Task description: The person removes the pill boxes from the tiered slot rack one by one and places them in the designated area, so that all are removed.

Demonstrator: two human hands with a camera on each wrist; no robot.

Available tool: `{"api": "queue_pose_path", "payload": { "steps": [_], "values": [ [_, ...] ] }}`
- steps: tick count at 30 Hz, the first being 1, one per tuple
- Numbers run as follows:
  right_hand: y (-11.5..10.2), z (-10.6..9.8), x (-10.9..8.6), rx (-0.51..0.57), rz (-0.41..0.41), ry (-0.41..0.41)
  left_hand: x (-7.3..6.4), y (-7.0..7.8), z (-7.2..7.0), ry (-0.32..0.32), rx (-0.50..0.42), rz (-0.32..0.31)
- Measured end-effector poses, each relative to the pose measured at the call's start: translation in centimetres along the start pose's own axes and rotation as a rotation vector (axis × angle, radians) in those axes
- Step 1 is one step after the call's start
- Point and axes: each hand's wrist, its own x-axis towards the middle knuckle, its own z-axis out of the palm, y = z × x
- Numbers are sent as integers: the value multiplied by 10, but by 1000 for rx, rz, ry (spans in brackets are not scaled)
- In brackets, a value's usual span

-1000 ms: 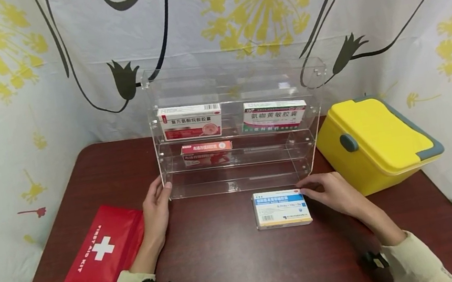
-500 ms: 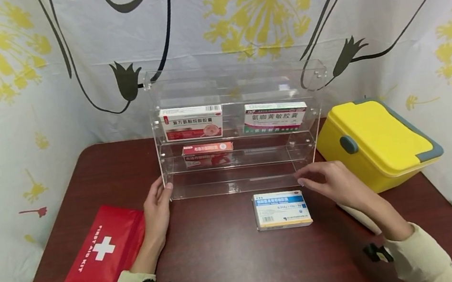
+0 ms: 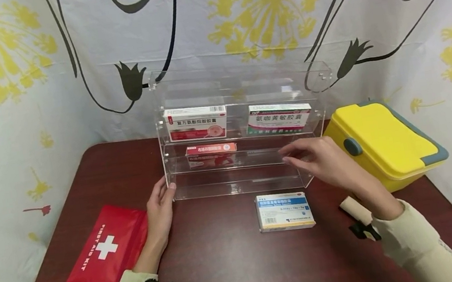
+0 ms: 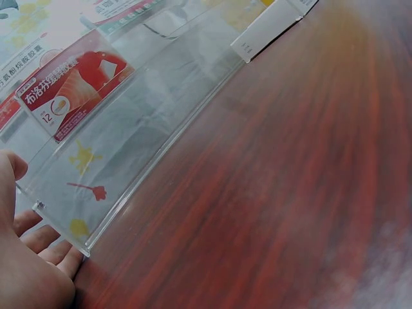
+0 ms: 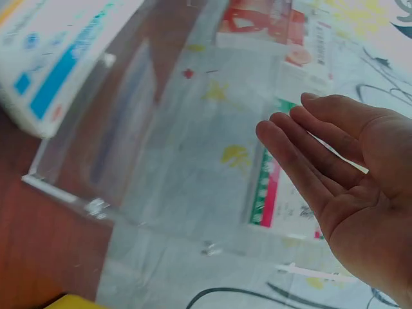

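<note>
A clear acrylic display rack (image 3: 215,190) stands upright on the table. My left hand (image 3: 160,213) grips its lower left side panel, thumb on one face and fingers on the other, as the left wrist view shows. My right hand (image 3: 324,161) hovers before the rack's right half with nothing in it, its fingers loosely bent in the right wrist view. Flat on the table below lies a white-and-blue medicine box (image 3: 285,211). On the upper tier are a red-and-white medicine box (image 3: 196,124) and a green-and-pink one (image 3: 278,117). A red medicine box (image 4: 74,84) occupies the tier beneath.
To the left, a red first aid pouch (image 3: 105,254) lies beside my left forearm. At the right stands a yellow lidded box (image 3: 382,138) with grey trim, close to the rack. A patterned curtain (image 3: 210,32) hangs behind the table.
My right hand has risen from the rack's lower right corner, near the white-and-blue box, to its middle tiers. The left hand keeps its grip on the side panel.
</note>
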Motion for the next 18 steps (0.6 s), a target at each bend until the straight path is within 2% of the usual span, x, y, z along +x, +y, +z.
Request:
{"api": "queue_pose_path", "payload": {
  "steps": [8,18],
  "values": [
    [-13,0,28,4,-8,-21,0,-2,-1,7,-1,10],
    [-22,10,52,67,-33,-57,1,0,0,2,-5,2]
  ]
}}
